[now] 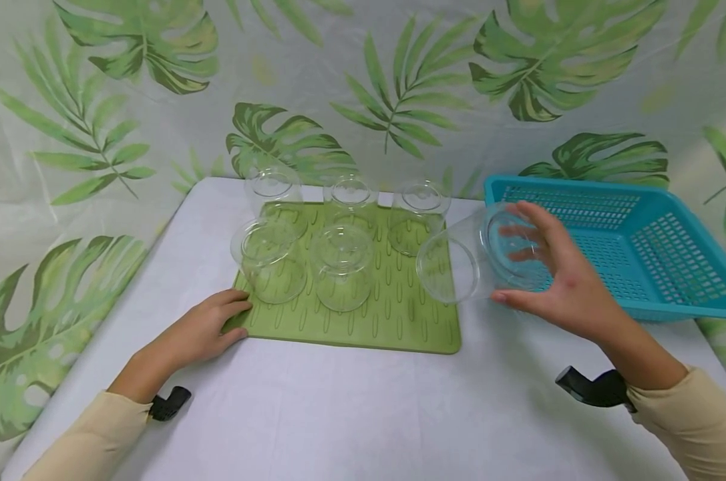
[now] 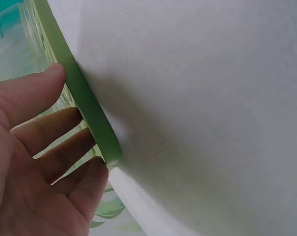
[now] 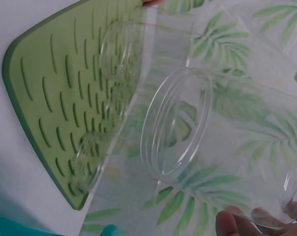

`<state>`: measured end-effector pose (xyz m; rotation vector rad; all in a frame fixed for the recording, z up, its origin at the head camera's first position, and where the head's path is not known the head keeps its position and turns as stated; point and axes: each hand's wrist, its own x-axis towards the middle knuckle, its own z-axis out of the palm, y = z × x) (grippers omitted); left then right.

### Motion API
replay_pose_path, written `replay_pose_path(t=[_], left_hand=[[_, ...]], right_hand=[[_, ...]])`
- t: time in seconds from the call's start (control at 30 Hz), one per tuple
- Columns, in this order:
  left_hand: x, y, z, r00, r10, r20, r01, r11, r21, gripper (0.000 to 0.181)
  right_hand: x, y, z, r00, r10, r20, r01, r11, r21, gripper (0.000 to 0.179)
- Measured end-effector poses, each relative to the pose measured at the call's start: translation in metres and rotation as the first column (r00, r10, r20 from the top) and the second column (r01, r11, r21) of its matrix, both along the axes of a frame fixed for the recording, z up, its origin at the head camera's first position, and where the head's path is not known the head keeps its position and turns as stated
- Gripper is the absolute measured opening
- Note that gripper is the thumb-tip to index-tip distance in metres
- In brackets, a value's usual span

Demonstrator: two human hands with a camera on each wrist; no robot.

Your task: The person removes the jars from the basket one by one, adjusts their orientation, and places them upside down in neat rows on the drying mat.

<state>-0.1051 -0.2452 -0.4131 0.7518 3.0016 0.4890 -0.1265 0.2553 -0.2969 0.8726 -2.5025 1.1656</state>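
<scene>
My right hand (image 1: 570, 284) grips a clear cup (image 1: 449, 267) around its base end, thumb below and fingers above. The cup is tipped on its side, its wide rim facing left over the right edge of the green ridged mat (image 1: 399, 327). In the right wrist view, the lipped rim of this clear cup (image 3: 175, 125) is close to the camera, with fingertips (image 3: 229, 223) at its lower right. My left hand (image 1: 209, 331) touches the mat's front left corner. Left wrist fingertips (image 2: 100, 167) and thumb lie along the mat's edge (image 2: 84, 93).
On the mat stand three clear cups in a back row, among them the left one (image 1: 275, 200), and two in front, including the middle one (image 1: 342, 267). A blue slotted basket (image 1: 645, 310) sits at the right. Leaf-patterned sheeting (image 1: 399, 87) hangs behind the white tabletop (image 1: 350, 407).
</scene>
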Motion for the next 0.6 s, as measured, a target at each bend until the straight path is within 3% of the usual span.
replay_pose_path(t=[0.3,0.6], left_hand=[[0.001,0.001,-0.001,1.000,0.021,0.021,-0.021,1.000,0.005,0.044],[0.001,0.003,0.000,0.999,0.035,0.030,-0.035,0.999,0.015,0.044]], right_hand=[[-0.010,-0.010,0.002,0.994,-0.047,0.096,0.034,0.991,0.132,0.110],[-0.027,-0.025,-0.006,0.975,-0.032,0.222,-0.004,0.987,0.163,0.107]])
